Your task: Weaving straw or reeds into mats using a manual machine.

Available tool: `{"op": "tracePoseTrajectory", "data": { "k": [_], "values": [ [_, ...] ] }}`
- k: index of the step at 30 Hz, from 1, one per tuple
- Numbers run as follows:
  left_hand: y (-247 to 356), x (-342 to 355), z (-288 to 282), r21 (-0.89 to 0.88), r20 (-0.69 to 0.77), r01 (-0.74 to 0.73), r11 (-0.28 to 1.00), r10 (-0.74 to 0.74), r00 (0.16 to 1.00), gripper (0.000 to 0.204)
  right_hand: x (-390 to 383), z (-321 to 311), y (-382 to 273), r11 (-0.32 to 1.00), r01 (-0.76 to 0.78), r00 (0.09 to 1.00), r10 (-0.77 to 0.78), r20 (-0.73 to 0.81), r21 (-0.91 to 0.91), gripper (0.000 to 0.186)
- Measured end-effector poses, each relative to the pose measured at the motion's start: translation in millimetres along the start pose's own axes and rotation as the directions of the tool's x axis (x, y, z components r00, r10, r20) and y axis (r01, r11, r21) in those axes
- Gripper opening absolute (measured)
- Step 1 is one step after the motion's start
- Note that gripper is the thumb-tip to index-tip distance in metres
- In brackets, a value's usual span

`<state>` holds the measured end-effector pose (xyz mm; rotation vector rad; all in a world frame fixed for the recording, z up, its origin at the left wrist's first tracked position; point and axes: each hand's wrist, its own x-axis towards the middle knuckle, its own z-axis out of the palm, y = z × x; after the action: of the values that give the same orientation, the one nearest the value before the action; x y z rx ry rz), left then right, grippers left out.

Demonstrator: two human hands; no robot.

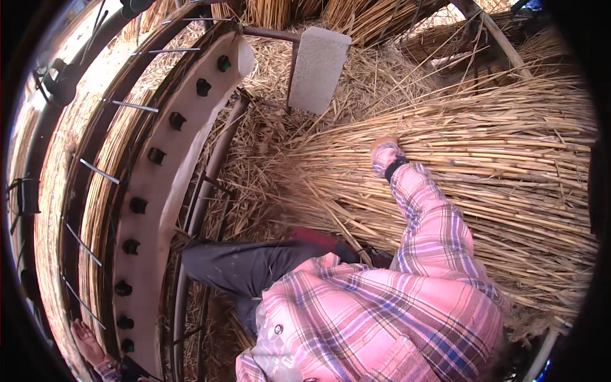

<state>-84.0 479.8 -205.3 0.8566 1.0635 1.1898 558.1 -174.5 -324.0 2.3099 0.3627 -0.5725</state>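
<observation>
My right arm, in a pink plaid sleeve with a dark band near the wrist, stretches over a large pile of dry reeds (509, 153). My right hand (384, 142) touches the stalks there, its fingers hidden from sight. At the lower left edge, my left hand (88, 342) lies against a pressed layer of reeds (95, 248) held in a dark metal frame. Its fingers look stretched out, with nothing seen in them. Beside it runs a long pale board (153, 254) bearing a row of black knobs (137, 205).
Thin metal rods (100, 172) cross the frame's dark bars. A pale rectangular panel (320, 69) stands on a metal bar at the far end. Loose straw (254, 143) covers the ground between frame and pile. Upright reed bundles (270, 13) stand behind. My bent leg (235, 264) reaches toward the frame.
</observation>
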Motion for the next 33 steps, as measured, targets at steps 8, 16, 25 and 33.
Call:
{"op": "tracePoseTrajectory", "data": {
  "k": [8, 16, 25, 33],
  "values": [
    [-99.7, -137.9, -36.4, 0.324, 0.023, -0.008, 0.946, 0.001, 1.0, 0.029, 23.9, -13.8, 6.4, 0.998, 0.059, 0.998, -0.06, -0.025, -0.03, 0.029],
    [-153.2, -224.7, 69.9, 0.269, 0.215, 0.042, 0.962, -0.103, 0.971, 0.017, -15.3, -162.5, -97.8, 0.863, 0.367, 0.851, -0.462, -0.25, -0.346, 0.022],
    [-141.6, -275.8, 304.7, -0.176, 0.835, -0.646, 0.742, 0.46, 0.301, 0.074, -65.2, -182.8, -296.2, 0.441, 0.526, 0.587, -0.807, -0.065, -0.728, 0.029],
    [-107.1, -249.8, 298.7, -0.461, 0.28, -0.378, 0.803, 0.535, 0.797, 0.03, -158.8, -171.0, -273.5, -0.095, 0.51, -0.427, -0.891, -0.156, -0.855, 0.028]
  ]
}}
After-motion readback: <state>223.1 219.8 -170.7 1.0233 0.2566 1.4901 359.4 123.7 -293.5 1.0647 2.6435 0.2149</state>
